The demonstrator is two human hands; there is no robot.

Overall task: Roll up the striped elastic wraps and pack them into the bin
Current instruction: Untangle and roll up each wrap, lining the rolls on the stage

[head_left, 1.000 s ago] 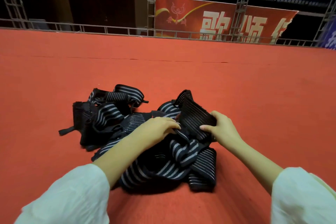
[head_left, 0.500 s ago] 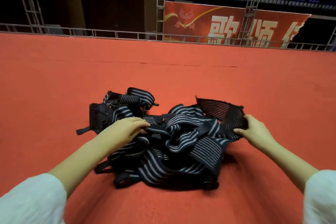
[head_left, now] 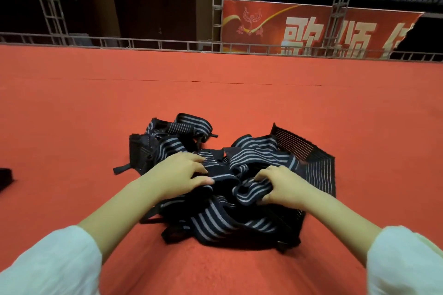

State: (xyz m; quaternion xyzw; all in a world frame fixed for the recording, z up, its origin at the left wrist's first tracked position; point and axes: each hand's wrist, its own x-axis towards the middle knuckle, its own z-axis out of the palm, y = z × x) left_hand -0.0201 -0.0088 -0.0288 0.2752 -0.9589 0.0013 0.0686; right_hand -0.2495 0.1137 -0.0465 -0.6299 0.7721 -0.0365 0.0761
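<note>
A tangled heap of black elastic wraps with grey stripes point(head_left: 251, 151) lies on the red carpet in front of me. My left hand point(head_left: 181, 172) rests on the left middle of the heap, fingers and thumb pinching a striped band. My right hand point(head_left: 285, 187) is on the heap's right middle, fingers curled around a looped striped wrap. A wide, finely striped wrap point(head_left: 318, 167) lies spread flat at the right side of the heap. No bin is in view.
Red carpet point(head_left: 239, 98) stretches all around the heap. A dark object point(head_left: 4, 177) pokes in at the left edge. A metal railing point(head_left: 167, 44), truss towers and a red banner point(head_left: 311, 29) stand at the carpet's far edge.
My right hand let go of the wide, finely striped wrap, which now lies flat, and moved left onto a looped striped wrap. My left hand shifted slightly right on the heap.
</note>
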